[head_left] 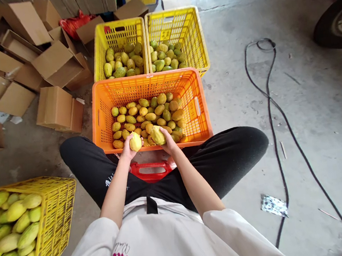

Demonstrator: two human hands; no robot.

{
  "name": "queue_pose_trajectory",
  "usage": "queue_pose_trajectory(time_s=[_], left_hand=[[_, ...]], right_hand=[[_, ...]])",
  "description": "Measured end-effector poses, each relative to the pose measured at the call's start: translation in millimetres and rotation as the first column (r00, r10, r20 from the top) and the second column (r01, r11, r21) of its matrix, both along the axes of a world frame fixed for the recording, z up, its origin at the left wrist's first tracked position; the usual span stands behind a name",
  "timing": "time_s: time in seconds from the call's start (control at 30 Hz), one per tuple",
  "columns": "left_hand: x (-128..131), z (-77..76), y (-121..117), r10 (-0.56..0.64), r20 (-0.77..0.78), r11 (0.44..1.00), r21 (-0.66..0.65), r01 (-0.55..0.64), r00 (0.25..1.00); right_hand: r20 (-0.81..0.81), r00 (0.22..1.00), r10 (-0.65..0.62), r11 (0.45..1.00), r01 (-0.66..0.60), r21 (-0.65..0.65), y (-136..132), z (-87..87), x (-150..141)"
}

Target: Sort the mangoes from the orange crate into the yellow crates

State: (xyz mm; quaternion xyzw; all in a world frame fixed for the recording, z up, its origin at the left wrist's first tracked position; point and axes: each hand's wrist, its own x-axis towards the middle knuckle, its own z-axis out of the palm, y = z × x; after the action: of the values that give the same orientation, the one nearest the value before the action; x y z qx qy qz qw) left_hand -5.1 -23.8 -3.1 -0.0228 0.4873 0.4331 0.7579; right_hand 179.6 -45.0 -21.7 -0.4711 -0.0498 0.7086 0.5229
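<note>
My left hand (128,148) is wrapped around a pale yellow papaya-like fruit (135,142), its rounded end facing up. A greener yellow, bumpy fruit (158,135) of the same kind is gripped in my right hand (168,141). Both hands are above the near edge of an orange plastic crate (98,112), the two fruits a short gap apart. Inside that crate lie several yellow and green oval fruits (150,116), spread over its bottom. Between my knees, just below my hands, a red plastic handle (151,171) shows.
Beyond the orange crate stand two yellow crates (100,49) (199,36) part-filled with fruit. Another yellow crate (57,218), heaped with larger fruit, is at lower left. Cardboard boxes (57,107) lie piled on the left. A black cable (286,123) and a wheel (330,25) are at right.
</note>
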Motion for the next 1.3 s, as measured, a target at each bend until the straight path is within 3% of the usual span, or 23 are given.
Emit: queue_pose_trajectory(time_s=[0.2,0.57,0.73,1.03,1.3], left_hand=[[2,3.7,2,0.008,-0.002,0.999,-0.052,-0.008,1.000],[-1,6.4,2,-0.003,0.079,0.998,-0.061,0.008,0.997],[-1,3.5,1,0.031,0.072,0.997,-0.067,-0.026,0.997],[0,1.9,2,0.014,0.090,0.999,-0.046,-0.010,0.996],[-5,7.6,2,-0.029,0.096,1.000,0.004,0.029,0.995]], right_hand=[[-0.155,0.982,-0.103,0.991,0.089,-0.096,4,8.7,3],[-0.177,0.977,-0.118,0.987,0.095,-0.132,6,7.8,2],[-0.195,0.972,-0.133,0.987,0.112,-0.119,6,6.5,3],[-0.163,0.985,-0.062,0.997,0.055,-0.052,6,-10.8,7],[-0.114,0.991,-0.076,0.997,0.076,-0.004,2,-7.0,3]])
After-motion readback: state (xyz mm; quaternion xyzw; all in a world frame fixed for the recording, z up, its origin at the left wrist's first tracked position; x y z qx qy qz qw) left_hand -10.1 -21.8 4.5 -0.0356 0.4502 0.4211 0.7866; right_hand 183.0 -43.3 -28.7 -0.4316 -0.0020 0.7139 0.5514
